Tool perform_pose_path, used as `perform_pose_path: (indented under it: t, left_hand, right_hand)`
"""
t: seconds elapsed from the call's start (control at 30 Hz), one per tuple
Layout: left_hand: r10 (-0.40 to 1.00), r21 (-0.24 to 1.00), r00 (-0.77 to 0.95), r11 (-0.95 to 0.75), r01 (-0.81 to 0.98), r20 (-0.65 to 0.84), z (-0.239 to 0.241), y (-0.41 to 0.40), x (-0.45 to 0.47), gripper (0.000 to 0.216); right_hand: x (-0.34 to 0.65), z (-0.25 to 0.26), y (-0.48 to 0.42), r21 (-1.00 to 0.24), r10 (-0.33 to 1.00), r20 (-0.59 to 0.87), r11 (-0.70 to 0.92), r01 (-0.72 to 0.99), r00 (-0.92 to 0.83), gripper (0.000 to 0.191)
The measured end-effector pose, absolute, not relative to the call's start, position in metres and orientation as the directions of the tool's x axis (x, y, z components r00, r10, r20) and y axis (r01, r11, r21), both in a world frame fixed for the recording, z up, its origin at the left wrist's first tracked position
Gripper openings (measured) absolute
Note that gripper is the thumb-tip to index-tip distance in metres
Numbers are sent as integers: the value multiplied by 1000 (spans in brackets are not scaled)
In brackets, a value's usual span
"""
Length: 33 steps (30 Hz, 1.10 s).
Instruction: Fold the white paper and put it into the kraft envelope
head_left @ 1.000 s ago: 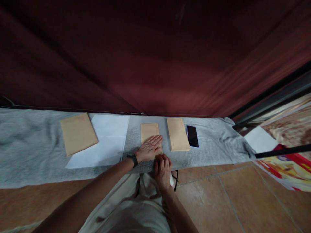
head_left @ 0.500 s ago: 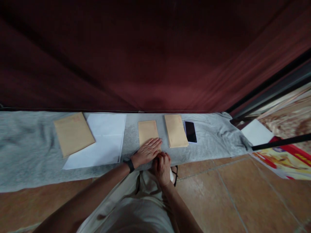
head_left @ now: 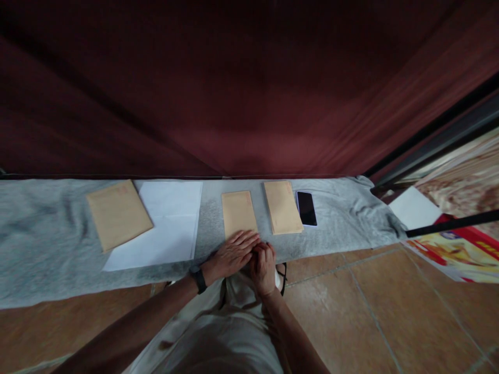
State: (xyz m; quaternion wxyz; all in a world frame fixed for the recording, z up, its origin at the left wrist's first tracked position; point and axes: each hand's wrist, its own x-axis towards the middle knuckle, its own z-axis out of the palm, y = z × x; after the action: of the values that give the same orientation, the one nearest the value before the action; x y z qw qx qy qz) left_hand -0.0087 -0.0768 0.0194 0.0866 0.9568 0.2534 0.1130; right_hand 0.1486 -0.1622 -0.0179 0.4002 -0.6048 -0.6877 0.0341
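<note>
A tan paper envelope point(head_left: 239, 213) lies flat on the grey cloth in front of me, its near end covered by my hands. My left hand point(head_left: 233, 253), with a dark watch at the wrist, rests flat on that near end, fingers stretched out to the right. Beside it my right hand point(head_left: 264, 267) is curled closed at the envelope's near right corner; its fingertips are hidden, so what they grip cannot be made out. Just to the right lies a stack of tan envelopes point(head_left: 283, 208).
A phone point(head_left: 307, 209) lies beside the stack. On the left, another tan envelope point(head_left: 119, 215) overlaps white paper sheets point(head_left: 171, 223). Dark red fabric point(head_left: 249, 104) rises behind the grey cloth point(head_left: 346, 218). A red and yellow printed box point(head_left: 460, 254) sits at the far right.
My left hand has slid toward me along the envelope, uncovering more of it. My right hand stays curled at the near corner.
</note>
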Motion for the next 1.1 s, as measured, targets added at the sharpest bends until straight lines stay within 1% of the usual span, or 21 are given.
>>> perform_pose_path:
  t: [0.1, 0.3, 0.4, 0.57, 0.7, 0.93, 1.1]
  left_hand:
    - [526, 213, 834, -845, 491, 165, 17, -87, -12, 53]
    - [557, 147, 807, -830, 537, 195, 19, -109, -23, 55]
    - [589, 137, 782, -808, 573, 206, 19, -115, -31, 55]
    - [638, 158, 742, -770, 618, 208, 14, -111, -47, 42]
    - [657, 138, 733, -754, 642, 176, 17, -101, -54, 46]
    - [642, 96, 756, -766, 635, 126, 27, -94, -50, 49]
    - [655, 114, 744, -756, 645, 133, 27, -92, -51, 46]
  right_hand:
    - [149, -16, -163, -539, 857, 511, 264, 800, 62, 27]
    - [151, -11, -163, -552, 878, 478, 267, 790, 37, 37]
    - [152, -10, -162, -554, 886, 463, 262, 790, 31, 35]
    - [152, -9, -162, -582, 903, 427, 245, 775, 36, 33]
    - [151, -9, -162, -590, 901, 432, 245, 770, 45, 33]
    - [151, -3, -161, -598, 904, 424, 238, 766, 50, 31]
    - [154, 0, -160, -597, 909, 417, 261, 759, 16, 30]
